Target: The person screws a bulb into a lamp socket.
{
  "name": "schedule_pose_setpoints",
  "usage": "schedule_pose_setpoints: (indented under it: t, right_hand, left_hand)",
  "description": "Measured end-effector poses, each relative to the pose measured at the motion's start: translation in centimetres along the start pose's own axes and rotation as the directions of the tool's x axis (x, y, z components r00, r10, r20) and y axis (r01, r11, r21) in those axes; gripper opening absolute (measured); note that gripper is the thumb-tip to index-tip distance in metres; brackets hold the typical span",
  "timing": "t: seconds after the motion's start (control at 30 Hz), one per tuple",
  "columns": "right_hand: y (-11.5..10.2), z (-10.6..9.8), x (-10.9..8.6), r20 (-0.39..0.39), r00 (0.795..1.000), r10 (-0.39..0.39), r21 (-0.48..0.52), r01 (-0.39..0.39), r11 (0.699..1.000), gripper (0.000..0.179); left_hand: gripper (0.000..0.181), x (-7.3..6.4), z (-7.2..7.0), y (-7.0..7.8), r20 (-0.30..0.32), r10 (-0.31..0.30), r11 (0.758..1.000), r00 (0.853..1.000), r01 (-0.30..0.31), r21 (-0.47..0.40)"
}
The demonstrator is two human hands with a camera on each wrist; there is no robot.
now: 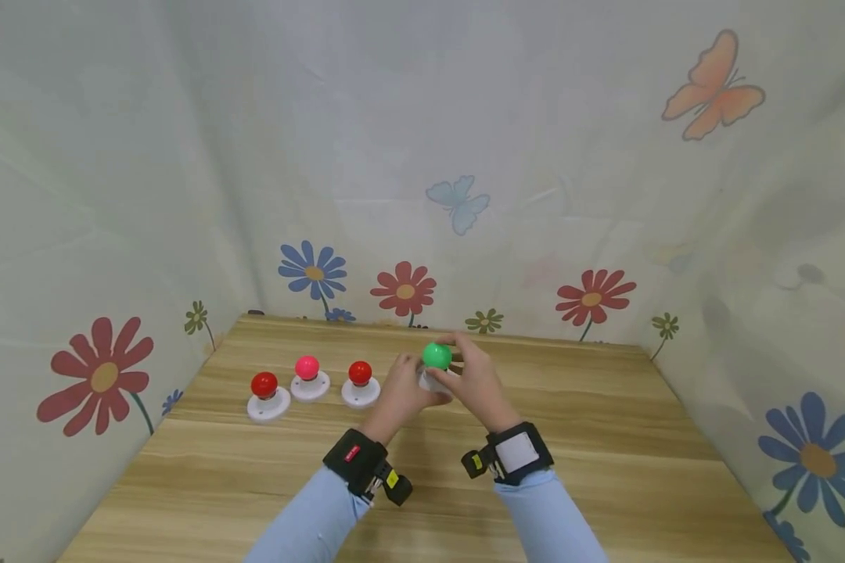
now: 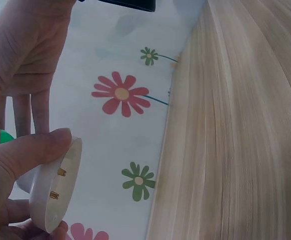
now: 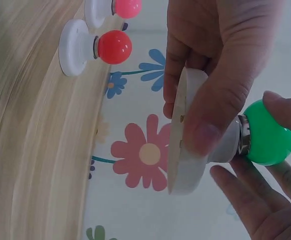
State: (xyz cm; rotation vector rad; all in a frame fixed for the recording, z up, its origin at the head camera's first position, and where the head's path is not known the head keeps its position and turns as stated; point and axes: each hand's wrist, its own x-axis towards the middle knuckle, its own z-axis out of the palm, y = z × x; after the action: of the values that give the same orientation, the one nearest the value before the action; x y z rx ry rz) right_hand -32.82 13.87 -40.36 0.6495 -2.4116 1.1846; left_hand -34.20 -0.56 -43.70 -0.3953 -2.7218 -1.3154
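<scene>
Above the table, my left hand (image 1: 398,397) grips a white round lamp holder (image 3: 188,172), its thumb pressed against the base. A green light bulb (image 1: 436,356) sits in the holder's socket, a silver metal band showing at its neck. Fingers and thumb of my right hand (image 1: 483,389) curl round the green bulb. In the left wrist view, the underside of the tilted holder shows brass terminals (image 2: 54,195), and most of the bulb is hidden behind my left hand.
To the left on the wooden table (image 1: 570,485) stand three white holders with bulbs: a red bulb (image 1: 264,384), a pink bulb (image 1: 307,367) and another red bulb (image 1: 360,372). A flower-printed curtain (image 1: 352,156) closes off the back and sides.
</scene>
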Motion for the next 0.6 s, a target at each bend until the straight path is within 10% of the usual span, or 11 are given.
schedule_pose_setpoints:
  t: [0.6]
  right_hand:
    - [1.3, -0.4, -0.1, 0.041, 0.999, 0.025, 0.127, -0.03, 0.991, 0.044]
  left_hand:
    - [0.07, 0.0, 0.2, -0.1, -0.006, 0.035, 0.999, 0.999, -0.035, -0.018]
